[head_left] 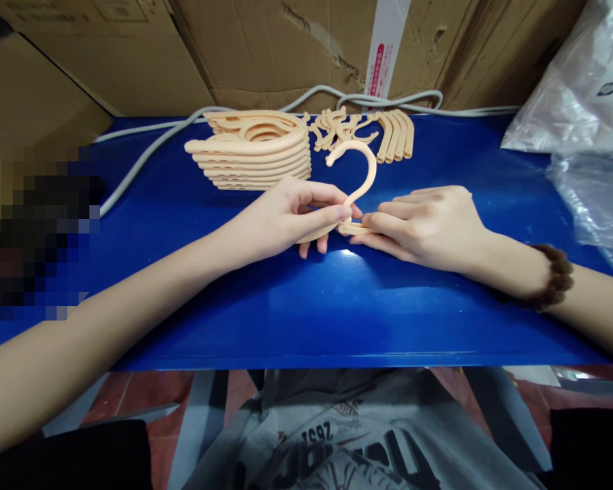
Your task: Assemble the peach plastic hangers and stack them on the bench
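Above the blue tabletop I hold a cream plastic clothes hanger (368, 178) with its hook curving upward. My left hand (291, 216) pinches it at the base of the hook, thumb in front, and partly hides one arm of it. The fingers of my right hand (423, 224) close over a cream hanger arm (353, 229) that meets the hook's base; most of that arm is hidden under them. Behind my left hand lies a stack of cream hangers (255, 153). Loose hooks (337, 129) and several separate hanger arms (396, 136) lie to its right.
Cardboard boxes (286, 54) stand along the back of the blue table (306, 313). A grey-white cable (148, 160) runs along the rear edge and down the left. Clear plastic bags (567, 102) lie at the right. A pixelated patch covers the left side.
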Demonstrator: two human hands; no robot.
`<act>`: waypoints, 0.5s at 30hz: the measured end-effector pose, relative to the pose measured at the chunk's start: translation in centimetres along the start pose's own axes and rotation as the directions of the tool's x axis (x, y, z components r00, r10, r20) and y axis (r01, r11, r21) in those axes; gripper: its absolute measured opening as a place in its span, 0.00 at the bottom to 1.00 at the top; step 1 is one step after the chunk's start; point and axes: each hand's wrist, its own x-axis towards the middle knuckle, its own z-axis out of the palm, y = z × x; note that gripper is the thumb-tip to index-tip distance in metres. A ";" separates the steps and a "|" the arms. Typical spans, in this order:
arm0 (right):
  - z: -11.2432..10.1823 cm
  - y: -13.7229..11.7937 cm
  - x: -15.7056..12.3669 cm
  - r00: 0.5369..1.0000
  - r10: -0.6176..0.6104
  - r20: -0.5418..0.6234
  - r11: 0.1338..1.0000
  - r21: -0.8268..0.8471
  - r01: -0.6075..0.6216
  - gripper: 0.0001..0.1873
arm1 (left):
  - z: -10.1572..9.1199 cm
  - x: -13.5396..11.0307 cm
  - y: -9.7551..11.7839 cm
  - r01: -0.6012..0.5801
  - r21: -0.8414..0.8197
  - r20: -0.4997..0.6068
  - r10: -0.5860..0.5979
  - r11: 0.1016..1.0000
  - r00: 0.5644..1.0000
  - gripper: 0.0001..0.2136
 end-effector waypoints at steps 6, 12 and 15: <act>-0.2 0.1 0.0 0.999 0.011 0.034 1.000 -0.010 -0.010 0.32 | -0.4 0.0 0.0 0.021 -0.005 0.041 -0.021 1.000 0.999 0.09; -0.1 0.2 0.1 1.000 -0.012 0.025 1.000 -0.021 0.013 0.31 | -0.6 -0.1 0.0 0.038 -0.017 0.086 -0.037 0.999 0.996 0.10; -0.1 0.2 0.0 1.000 -0.021 0.018 0.999 -0.039 0.021 0.31 | -0.7 -0.1 -0.1 0.043 -0.039 0.092 -0.039 0.998 0.995 0.09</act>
